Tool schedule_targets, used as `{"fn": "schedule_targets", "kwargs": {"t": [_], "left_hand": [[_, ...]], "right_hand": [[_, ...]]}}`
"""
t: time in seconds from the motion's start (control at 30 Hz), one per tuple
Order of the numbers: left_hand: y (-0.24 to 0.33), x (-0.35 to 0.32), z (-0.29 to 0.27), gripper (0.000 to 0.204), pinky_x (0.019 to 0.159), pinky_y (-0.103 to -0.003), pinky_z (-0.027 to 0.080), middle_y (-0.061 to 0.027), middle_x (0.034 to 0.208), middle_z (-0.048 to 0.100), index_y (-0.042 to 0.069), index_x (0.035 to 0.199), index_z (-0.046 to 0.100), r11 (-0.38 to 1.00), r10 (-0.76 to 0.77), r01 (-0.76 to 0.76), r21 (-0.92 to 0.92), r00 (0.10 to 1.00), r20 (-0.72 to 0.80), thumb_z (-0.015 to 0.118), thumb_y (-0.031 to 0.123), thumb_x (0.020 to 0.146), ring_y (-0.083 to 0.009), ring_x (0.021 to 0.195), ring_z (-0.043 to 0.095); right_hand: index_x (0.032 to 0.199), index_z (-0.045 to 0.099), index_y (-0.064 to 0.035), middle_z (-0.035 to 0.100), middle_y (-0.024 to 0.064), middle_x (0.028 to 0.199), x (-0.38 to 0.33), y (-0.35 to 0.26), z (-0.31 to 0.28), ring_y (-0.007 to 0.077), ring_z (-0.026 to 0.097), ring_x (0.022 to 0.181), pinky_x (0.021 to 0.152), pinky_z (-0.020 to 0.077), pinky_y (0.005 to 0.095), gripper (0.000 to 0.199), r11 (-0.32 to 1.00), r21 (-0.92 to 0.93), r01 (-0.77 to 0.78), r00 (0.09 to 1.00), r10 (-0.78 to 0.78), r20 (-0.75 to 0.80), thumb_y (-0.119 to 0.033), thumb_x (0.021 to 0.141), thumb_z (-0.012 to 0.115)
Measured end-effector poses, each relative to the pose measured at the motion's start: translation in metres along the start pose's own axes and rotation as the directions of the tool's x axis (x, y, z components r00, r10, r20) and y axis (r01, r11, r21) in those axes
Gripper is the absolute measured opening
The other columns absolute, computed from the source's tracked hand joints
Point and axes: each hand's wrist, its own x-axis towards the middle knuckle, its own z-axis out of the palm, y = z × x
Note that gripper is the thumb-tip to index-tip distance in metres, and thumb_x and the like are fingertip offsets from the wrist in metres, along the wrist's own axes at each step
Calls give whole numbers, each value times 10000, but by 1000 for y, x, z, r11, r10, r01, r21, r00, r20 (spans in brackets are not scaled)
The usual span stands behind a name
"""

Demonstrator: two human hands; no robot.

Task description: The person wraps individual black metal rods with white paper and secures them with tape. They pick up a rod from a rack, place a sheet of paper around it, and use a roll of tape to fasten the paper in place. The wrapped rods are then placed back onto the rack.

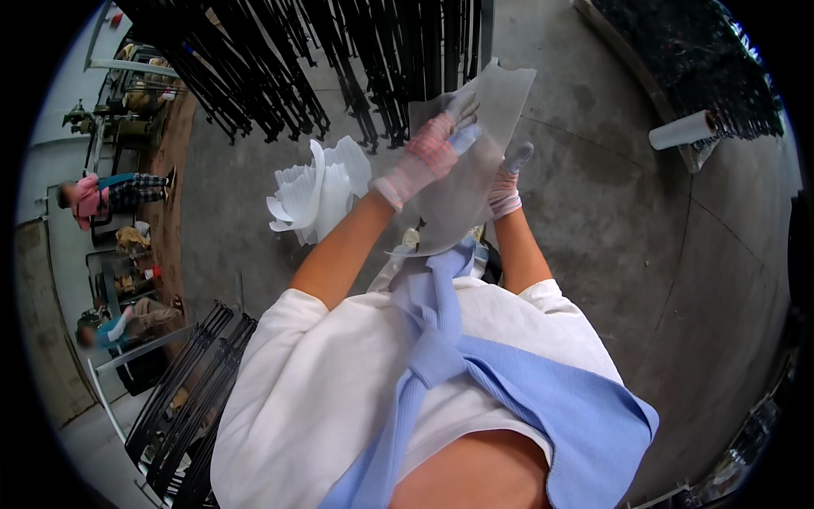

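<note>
Gripping: my left hand, gloved, is clamped on a translucent plastic sheet held at chest height | my right hand, gloved, lies behind the sheet, fingers closed on its edge | stack of white foam sheets on concrete floor, left of my hands | black metal frames hanging beyond | white roll far right.

This is a factory workshop. It has a bare concrete floor, hanging black metal frames and 2 other workers nearby.
</note>
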Motion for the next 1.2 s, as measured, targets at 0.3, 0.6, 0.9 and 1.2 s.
{"fn": "schedule_targets", "kwargs": {"t": [0.3,0.6,0.9,1.2], "left_hand": [[3,-4,-34,358,642,-242,467,-31,813,537,27,986,499,963,12,-140,-228,874,-486,549,309,771,-128,699,528],[-28,-10,-47,293,731,-245,421,-13,880,589,8,971,549,993,-108,118,27,965,-240,656,89,711,-90,797,514],[-22,-5,-78,486,831,-267,389,-76,1086,520,-5,1098,473,809,-197,171,563,980,-14,657,219,710,-145,954,498],[-17,20,-109,1298,988,-351,252,-206,1347,98,105,1319,-9,323,-84,81,943,995,-56,784,477,361,-334,1213,232]], "right_hand": [[1010,535,-54,579,37,910,19,-1,-14,142,566,789,680,470,273,293,888,-410,-208,851,-42,-523,-247,789,554],[862,587,-55,560,-27,668,59,-12,-41,83,503,570,532,408,227,153,608,-693,-387,893,60,-446,-182,786,546],[1017,536,-24,555,25,979,74,-27,-50,98,520,876,770,423,232,216,526,-626,-576,781,581,-229,-60,810,489],[1063,527,-72,563,-26,932,71,-10,-20,104,501,875,791,406,260,272,352,-694,-628,681,680,-272,-139,799,518]]}}
